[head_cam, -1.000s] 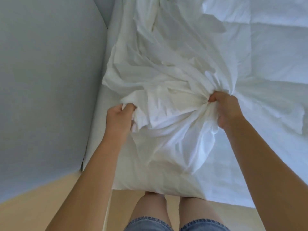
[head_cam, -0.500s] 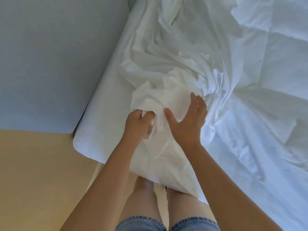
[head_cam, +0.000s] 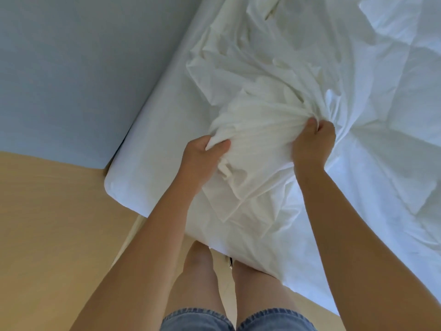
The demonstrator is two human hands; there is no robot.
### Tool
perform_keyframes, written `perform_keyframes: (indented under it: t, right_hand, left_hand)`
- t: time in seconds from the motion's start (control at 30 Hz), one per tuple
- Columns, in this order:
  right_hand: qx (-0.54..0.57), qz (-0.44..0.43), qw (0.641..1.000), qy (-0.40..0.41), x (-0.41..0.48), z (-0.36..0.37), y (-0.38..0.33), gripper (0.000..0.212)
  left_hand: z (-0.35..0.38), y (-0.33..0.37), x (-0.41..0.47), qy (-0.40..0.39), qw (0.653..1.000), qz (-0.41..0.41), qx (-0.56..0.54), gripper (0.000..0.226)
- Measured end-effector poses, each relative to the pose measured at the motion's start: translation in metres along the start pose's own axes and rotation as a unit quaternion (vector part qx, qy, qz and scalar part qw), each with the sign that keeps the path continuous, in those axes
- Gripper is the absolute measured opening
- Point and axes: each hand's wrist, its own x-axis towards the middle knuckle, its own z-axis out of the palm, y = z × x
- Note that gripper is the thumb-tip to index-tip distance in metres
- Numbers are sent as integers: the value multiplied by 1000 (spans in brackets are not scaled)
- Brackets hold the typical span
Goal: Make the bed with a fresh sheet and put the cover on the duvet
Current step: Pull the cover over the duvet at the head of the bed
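A white duvet cover (head_cam: 257,96) lies crumpled and bunched on the bed, near its foot. My left hand (head_cam: 202,156) grips a gathered fold of the cover at its near left. My right hand (head_cam: 312,142) grips a bunch of the same cloth a little farther up, and the fabric is stretched between the two hands. The white duvet (head_cam: 393,91) spreads flat over the right part of the bed. A white sheet covers the mattress (head_cam: 148,144), whose rounded corner shows at left.
A pale blue wall (head_cam: 71,68) runs along the bed's left side. Light wooden floor (head_cam: 47,235) lies at lower left. My legs (head_cam: 219,283) in denim shorts stand against the foot of the bed.
My right hand, open over the cloth half a second ago, has moved right and closed on a bunch of the cover. My left hand has kept its grip. The view has shifted left.
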Motion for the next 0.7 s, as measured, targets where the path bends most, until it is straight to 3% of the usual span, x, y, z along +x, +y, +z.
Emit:
perform_keyframes:
  t: [0.1, 0.2, 0.27, 0.33, 0.4, 0.47, 0.57, 0.7]
  right_hand:
    - [-77, -32, 995, -56, -18, -2, 6, 5]
    - [-130, -196, 967, -100, -34, 0, -4, 52]
    - [-191, -289, 928, -135, -37, 10, -17, 64]
    - [-301, -353, 866, -184, -29, 29, -28, 52]
    - [-358, -368, 833, -208, -15, 44, -35, 34]
    - [-356, -355, 848, -168, 4, 49, -39, 30]
    - [-315, -338, 882, -97, 25, 44, -38, 28]
    - [-338, -365, 861, -104, 33, 42, -37, 23]
  left_hand:
    - [-3, -4, -6, -12, 999, 17, 37, 16]
    - [-7, -8, -7, -39, 983, 77, 162, 16]
    - [-3, -7, -10, -53, 958, 132, 248, 21]
    - [5, -4, -11, -41, 929, 172, 326, 34]
    - [10, 0, -7, -24, 931, 155, 330, 35]
    - [10, 6, 2, -24, 956, 88, 277, 30]
    - [7, 20, 24, -49, 963, 18, 265, 26]
    - [8, 53, 65, -87, 955, 19, 284, 39]
